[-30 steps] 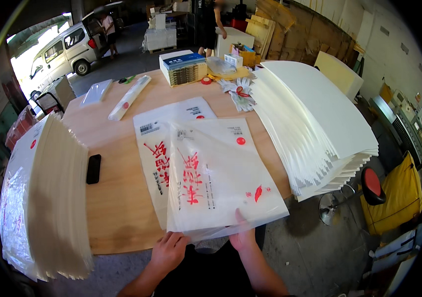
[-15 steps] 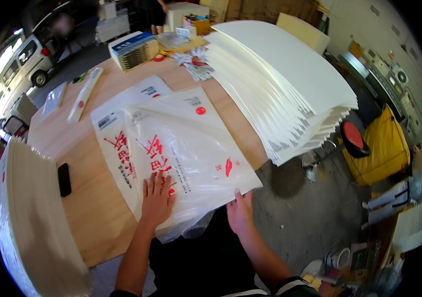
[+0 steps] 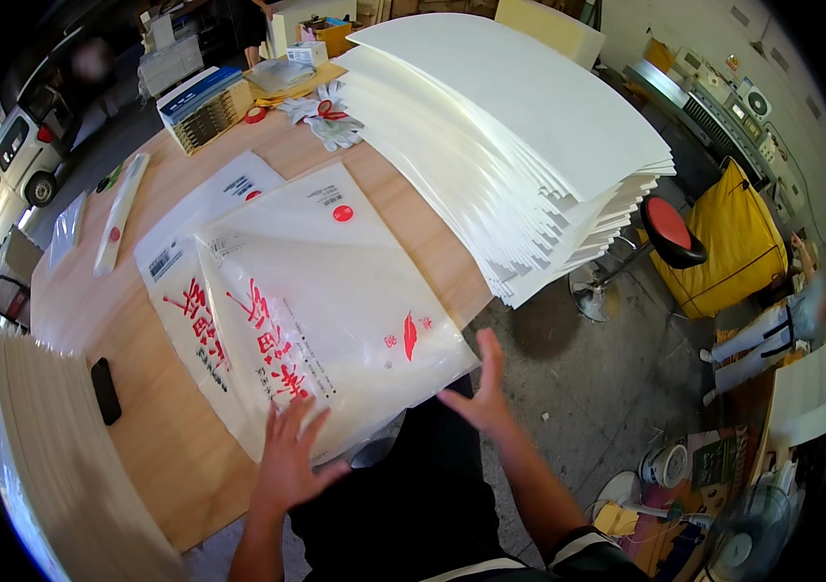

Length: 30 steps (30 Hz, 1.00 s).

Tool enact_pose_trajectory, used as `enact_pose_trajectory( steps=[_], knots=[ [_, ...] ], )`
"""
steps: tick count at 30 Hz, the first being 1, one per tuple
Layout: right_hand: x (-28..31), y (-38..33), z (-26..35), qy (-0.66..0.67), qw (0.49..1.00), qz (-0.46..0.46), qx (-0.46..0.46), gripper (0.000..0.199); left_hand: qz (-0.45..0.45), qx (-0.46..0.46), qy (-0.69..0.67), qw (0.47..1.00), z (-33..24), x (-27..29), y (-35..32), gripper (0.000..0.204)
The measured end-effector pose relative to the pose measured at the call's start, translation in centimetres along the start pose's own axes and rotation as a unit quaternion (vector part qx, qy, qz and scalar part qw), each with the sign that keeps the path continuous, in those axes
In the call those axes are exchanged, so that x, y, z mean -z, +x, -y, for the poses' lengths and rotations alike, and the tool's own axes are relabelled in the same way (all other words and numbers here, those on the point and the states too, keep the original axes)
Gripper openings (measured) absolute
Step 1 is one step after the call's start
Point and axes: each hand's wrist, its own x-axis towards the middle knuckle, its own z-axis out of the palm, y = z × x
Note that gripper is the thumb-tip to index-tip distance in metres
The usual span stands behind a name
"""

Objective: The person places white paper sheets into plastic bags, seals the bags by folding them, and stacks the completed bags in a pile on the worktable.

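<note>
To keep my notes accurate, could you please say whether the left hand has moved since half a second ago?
Yes: the left hand has drawn back over the top bag, toward the near edge of the table.

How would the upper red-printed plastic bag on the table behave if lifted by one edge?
The upper bag would probably droop: its lower edge looks thin and wrinkled. It seems light for its size, lying nearly flat. Its glossy film may slide over the lower bag.
</note>
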Motion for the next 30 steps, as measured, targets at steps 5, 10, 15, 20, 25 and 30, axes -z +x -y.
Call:
enact_pose_trajectory(
  steps=[5,10,15,20,25,30],
  knots=[
    [-2.8,1.3,2.7,-0.281,0.946,0.023,0.161,0.063,-0.03,-0.021,0.03,0.999,-1.7,-2.5,-0.1,0.033],
    [-3.2,3.7,1.2,-0.267,0.924,-0.133,0.239,0.021,-0.162,-0.069,-0.046,0.983,-3.2,-1.9,0.3,0.012],
    [0.4,4.1,-2.5,-0.303,0.904,-0.227,0.2,0.018,-0.059,0.0,-0.085,0.995,-2.0,-1.5,-0.9,0.014],
    [0.0,2.8,-2.8,-0.127,0.965,-0.207,0.094,0.019,-0.051,0.001,-0.113,0.992,-0.6,0.1,0.2,0.04],
    [-0.2,3.4,-3.0,-0.116,0.978,-0.141,0.104,0.015,-0.041,0.011,-0.029,0.999,4.6,-3.8,2.1,0.064],
    [1.1,2.9,-4.0,-0.203,0.972,-0.118,0.02,0.003,-0.009,0.042,0.067,0.997,4.6,-5.6,2.1,0.069]
  ],
)
